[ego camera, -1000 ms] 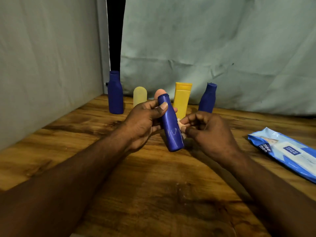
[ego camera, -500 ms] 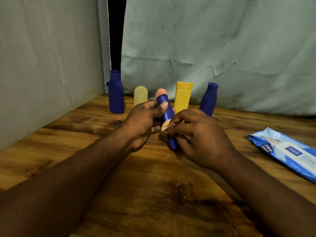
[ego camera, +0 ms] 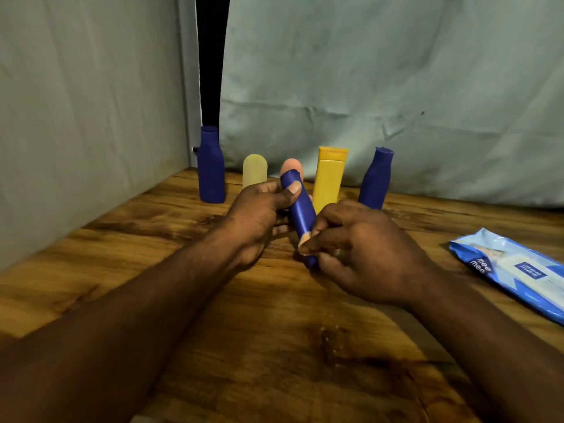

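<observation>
My left hand (ego camera: pixel 256 215) grips a slim blue bottle (ego camera: pixel 300 212) near its top. The bottle is tilted, its lower end close to the wooden table (ego camera: pixel 274 346). My right hand (ego camera: pixel 366 254) has curled fingers and pinches a small pale piece (ego camera: pixel 304 239), perhaps a bit of wipe, against the bottle's lower part. That hand hides the bottle's lower end.
Along the back stand a blue bottle (ego camera: pixel 211 169), a pale yellow container (ego camera: pixel 254 170), a peach one (ego camera: pixel 293 165) half hidden, a yellow tube (ego camera: pixel 329 175) and another blue bottle (ego camera: pixel 375 181). A blue pack of wipes (ego camera: pixel 518 270) lies at the right. Cloth walls close the left and back.
My right hand has come from beside the bottle onto it and slid down to its lower end with the pale piece. The left hand keeps its grip.
</observation>
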